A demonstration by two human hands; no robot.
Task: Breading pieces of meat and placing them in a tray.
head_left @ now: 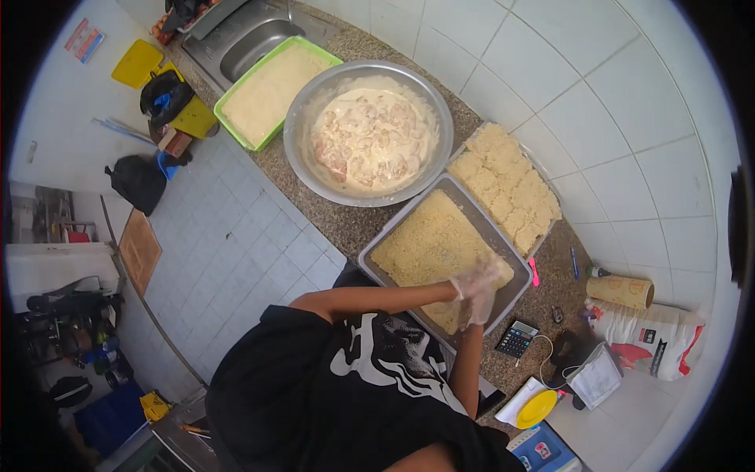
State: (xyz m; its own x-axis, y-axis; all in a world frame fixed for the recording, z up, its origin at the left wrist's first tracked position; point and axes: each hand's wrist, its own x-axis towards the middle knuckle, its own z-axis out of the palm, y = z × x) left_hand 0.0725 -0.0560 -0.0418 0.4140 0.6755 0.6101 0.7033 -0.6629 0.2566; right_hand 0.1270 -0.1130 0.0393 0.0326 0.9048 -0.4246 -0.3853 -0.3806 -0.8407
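Observation:
My left hand and my right hand, both in clear plastic gloves, meet over the right end of a grey tray. Pale yellow crumbs cover the bottom of that tray. The hands touch or overlap just at the crumbs. Their fingers are blurred, so whether anything lies between them cannot be made out. Beyond the tray's far-left corner, a wide metal bowl holds raw meat pieces in creamy batter. Flat crumb-coated pieces lie in a tray along the wall, beside the grey one.
A green tray of pale crumbs stands near the sink. Right of the grey tray are a pink utensil, a pen, a calculator, a wrap roll and a yellow lid-like disc. Tiled wall borders the counter.

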